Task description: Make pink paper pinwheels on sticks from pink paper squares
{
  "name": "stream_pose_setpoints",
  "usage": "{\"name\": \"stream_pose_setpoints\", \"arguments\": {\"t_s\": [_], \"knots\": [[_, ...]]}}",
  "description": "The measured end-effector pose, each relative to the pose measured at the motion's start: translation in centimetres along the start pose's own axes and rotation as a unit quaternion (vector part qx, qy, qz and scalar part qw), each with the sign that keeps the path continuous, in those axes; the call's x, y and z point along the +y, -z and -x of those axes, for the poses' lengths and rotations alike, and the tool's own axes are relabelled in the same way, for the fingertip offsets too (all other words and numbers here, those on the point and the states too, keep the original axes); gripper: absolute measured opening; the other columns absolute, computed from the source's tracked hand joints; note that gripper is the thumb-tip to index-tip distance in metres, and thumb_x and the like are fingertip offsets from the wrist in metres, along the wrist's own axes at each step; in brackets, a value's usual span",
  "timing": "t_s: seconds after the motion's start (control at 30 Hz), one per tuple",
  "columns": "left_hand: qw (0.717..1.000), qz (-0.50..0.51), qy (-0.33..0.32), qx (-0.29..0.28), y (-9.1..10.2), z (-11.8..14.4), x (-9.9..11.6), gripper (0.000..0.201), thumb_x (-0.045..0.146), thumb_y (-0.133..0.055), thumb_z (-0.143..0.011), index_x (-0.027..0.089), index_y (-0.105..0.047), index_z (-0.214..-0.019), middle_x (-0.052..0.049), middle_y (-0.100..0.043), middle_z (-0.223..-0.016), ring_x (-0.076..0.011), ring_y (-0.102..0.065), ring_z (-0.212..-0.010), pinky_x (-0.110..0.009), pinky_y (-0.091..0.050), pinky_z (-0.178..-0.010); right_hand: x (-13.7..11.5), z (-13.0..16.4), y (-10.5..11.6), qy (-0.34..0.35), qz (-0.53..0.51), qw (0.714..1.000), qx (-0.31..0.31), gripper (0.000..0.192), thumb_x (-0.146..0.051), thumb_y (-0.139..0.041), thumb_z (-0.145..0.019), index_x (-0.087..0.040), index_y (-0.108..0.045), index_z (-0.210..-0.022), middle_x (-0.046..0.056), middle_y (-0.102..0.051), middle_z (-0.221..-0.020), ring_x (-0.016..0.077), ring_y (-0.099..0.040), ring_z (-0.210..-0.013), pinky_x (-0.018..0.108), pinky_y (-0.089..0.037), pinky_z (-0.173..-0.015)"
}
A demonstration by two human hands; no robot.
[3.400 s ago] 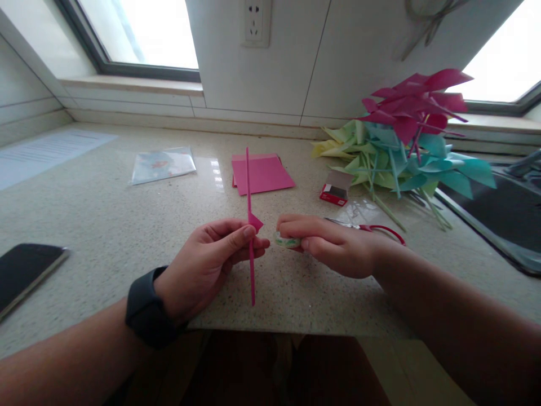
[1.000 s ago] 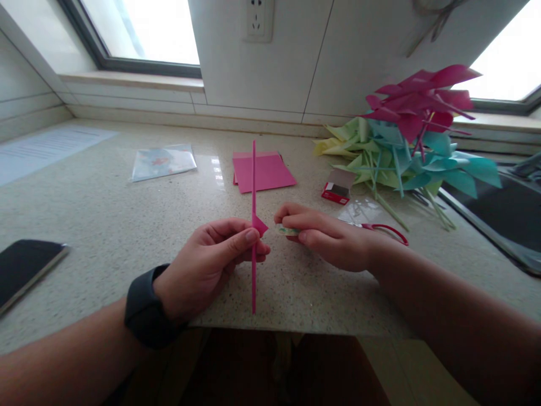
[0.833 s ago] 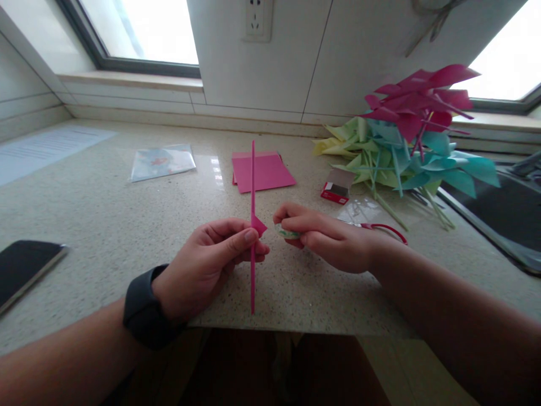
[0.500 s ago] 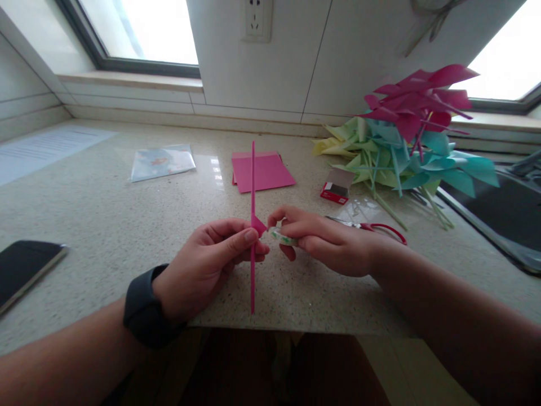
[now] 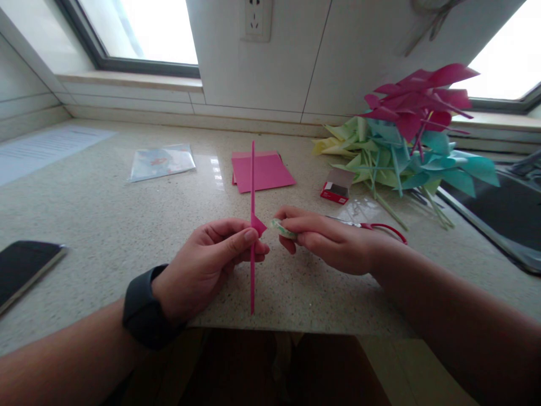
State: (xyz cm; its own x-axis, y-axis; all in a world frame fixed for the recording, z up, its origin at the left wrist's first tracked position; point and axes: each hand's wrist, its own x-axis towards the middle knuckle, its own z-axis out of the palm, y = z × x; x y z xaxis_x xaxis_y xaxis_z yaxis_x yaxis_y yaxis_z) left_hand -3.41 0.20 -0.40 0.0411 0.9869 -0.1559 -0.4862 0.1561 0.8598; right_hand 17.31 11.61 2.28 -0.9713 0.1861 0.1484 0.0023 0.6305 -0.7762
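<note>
My left hand (image 5: 207, 265) fingers pinch the thin pink paper stick (image 5: 252, 186) upright at its small folded flag; light, easily creased. My right hand (image 5: 327, 239) fingers close on a small green-white tape roll (image 5: 282, 228), just right of the stick, above the speckled counter (image 5: 105, 225).

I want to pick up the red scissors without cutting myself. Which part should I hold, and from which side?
Take the red scissors by the handle loop, coming from the right behind the right hand. The loop lies flat on the counter; the blades point left, partly hidden.
</note>
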Motion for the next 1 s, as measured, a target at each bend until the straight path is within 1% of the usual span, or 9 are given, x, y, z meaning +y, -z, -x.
{"name": "stream_pose_setpoints", "arguments": {"t_s": [0.13, 0.23, 0.3, 0.4, 0.57, 0.7, 0.87, 1.0], "knots": [[1.0, -0.003, -0.002, 0.003, 0.06, 0.02, -0.05, 0.014, 0.028, -0.085, -0.078, 0.016, -0.078, -0.082, -0.003, -0.079, -0.074, -0.0116, -0.073, -0.069, -0.018, -0.058, -0.072, 0.29, 0.16, -0.07, -0.007, 0.013, 1.0, 0.009, 0.019, -0.02, -0.036, -0.098, -0.02, -0.049, -0.083, 0.004, -0.048, -0.093, 0.018, -0.047, -0.084, 0.036, -0.042, -0.081], [1.0, -0.004, -0.001, 0.003, 0.1, 0.02, -0.03, 0.014, 0.028, -0.085, -0.078, 0.016, -0.078, -0.082, -0.004, -0.078, -0.074, -0.012, -0.073, -0.069, -0.019, -0.058, -0.072, 0.55, 0.2, -0.02, 0.003, 0.026, 1.0, 0.013, 0.019, -0.023, -0.036, -0.099, -0.021, -0.05, -0.086, 0.004, -0.049, -0.096, 0.0183, -0.048, -0.088, 0.036, -0.042, -0.083], [1.0, -0.004, -0.002, 0.001, 0.11, 0.04, -0.01, 0.014, 0.028, -0.085, -0.078, 0.016, -0.078, -0.082, -0.003, -0.078, -0.074, -0.0117, -0.073, -0.069, -0.019, -0.058, -0.072, 0.57, 0.11, 0.07, -0.001, 0.036, 0.999, -0.003, 0.017, -0.022, -0.037, -0.097, -0.02, -0.051, -0.087, 0.005, -0.05, -0.097, 0.0187, -0.049, -0.089, 0.037, -0.041, -0.084], [1.0, -0.004, -0.003, -0.001, 0.1, 0.11, -0.02, 0.014, 0.028, -0.085, -0.079, 0.017, -0.078, -0.083, -0.003, -0.079, -0.074, -0.0109, -0.073, -0.07, -0.017, -0.057, -0.072, 0.38, -0.11, 0.19, -0.013, 0.044, 0.999, -0.022, 0.016, -0.02, -0.038, -0.094, -0.019, -0.05, -0.083, 0.006, -0.052, -0.096, 0.0194, -0.049, -0.087, 0.038, -0.04, -0.082], [1.0, -0.007, 0.001, -0.001, 0.04, 0.07, -0.02, 0.014, 0.028, -0.085, -0.079, 0.017, -0.078, -0.082, -0.003, -0.079, -0.074, -0.0103, -0.073, -0.07, -0.016, -0.057, -0.072, 0.32, -0.17, 0.11, -0.011, 0.055, 0.998, -0.006, 0.013, -0.016, -0.038, -0.087, -0.021, -0.045, -0.077, 0.005, -0.05, -0.09, 0.0198, -0.048, -0.083, 0.038, -0.039, -0.078], [1.0, -0.005, 0.002, 0.001, -0.06, -0.03, 0.0, 0.015, 0.029, -0.086, -0.077, 0.017, -0.078, -0.081, -0.003, -0.079, -0.073, -0.0108, -0.072, -0.069, -0.017, -0.057, -0.071, 0.52, -0.13, 0.08, 0.002, 0.05, 0.999, 0.003, 0.014, -0.016, -0.038, -0.088, -0.021, -0.044, -0.077, 0.004, -0.05, -0.089, 0.0188, -0.048, -0.082, 0.037, -0.039, -0.077], [1.0, -0.009, -0.001, 0.006, -0.08, 0.06, -0.02, 0.015, 0.029, -0.086, -0.077, 0.017, -0.078, -0.081, -0.003, -0.079, -0.074, -0.0123, -0.073, -0.069, -0.02, -0.058, -0.072, 0.29, -0.34, 0.28, -0.007, 0.049, 0.998, -0.024, 0.015, -0.019, -0.039, -0.088, -0.021, -0.042, -0.074, 0.004, -0.05, -0.088, 0.0175, -0.047, -0.079, 0.036, -0.038, -0.075], [1.0, -0.006, -0.002, 0.001, 0.05, 0.06, -0.03, 0.013, 0.028, -0.085, -0.078, 0.017, -0.078, -0.081, -0.003, -0.079, -0.073, -0.0111, -0.072, -0.069, -0.017, -0.057, -0.072, 0.17, -0.39, 0.27, -0.009, 0.054, 0.998, -0.031, 0.013, -0.017, -0.038, -0.087, -0.021, -0.041, -0.074, 0.005, -0.051, -0.09, 0.018, -0.047, -0.081, 0.036, -0.037, -0.077]]}}
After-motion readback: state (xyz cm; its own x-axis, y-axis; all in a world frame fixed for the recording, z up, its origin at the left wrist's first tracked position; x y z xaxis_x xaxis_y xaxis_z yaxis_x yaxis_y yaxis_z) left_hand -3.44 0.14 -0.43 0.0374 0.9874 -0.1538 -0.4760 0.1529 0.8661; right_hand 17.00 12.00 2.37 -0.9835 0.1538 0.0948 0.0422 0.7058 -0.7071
